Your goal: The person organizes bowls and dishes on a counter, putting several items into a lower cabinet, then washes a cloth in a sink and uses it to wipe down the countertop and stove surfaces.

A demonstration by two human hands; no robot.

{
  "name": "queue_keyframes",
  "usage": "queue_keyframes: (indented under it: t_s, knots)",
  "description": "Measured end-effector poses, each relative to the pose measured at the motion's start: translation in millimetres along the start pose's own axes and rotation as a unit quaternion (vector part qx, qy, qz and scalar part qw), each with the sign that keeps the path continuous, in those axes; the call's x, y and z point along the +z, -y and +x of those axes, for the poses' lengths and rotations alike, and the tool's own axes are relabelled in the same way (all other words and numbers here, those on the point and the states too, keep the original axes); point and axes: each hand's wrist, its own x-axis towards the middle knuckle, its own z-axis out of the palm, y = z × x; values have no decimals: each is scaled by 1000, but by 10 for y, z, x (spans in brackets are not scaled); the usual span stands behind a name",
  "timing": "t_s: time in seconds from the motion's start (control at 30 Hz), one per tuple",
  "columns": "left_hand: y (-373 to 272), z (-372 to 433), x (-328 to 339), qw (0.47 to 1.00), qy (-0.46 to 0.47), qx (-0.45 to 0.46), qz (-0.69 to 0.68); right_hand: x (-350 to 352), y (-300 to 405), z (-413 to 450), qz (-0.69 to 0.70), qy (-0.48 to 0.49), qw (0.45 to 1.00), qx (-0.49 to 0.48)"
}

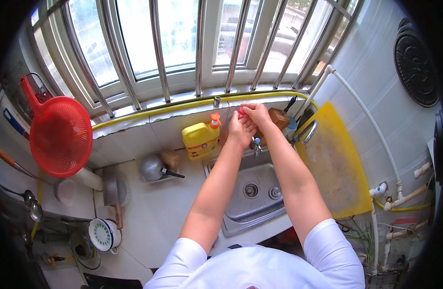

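Both my arms reach forward over the stainless steel sink (243, 177). My right hand (259, 115) has its fingers bent over a small red object (242, 111), whose kind I cannot make out. Just below it, my left hand (241, 132) is palm up, its thumb beside the red object; whether it grips it too is unclear. A metal tap (256, 146) stands below the hands. To their left is a yellow plastic jug (199, 141) with an orange pump top.
A yellow cutting board (337, 166) leans right of the sink, near a curved spout (310, 132). A wooden knife block (279, 119) stands behind. Leftward are a metal ladle-like vessel (151, 168), a cleaver (112, 188), an enamel pot (102, 234) and a hanging red colander (60, 137).
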Motion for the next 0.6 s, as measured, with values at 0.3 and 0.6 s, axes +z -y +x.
queue_keyframes:
  t_s: [0.3, 0.6]
  knots:
    - [88, 172, -19, 998, -2, -6, -58, -25, -126, 90, 54, 15, 998, 4]
    - [83, 88, 23, 999, -6, 26, -22, -31, -214, 146, -7, -12, 999, -49]
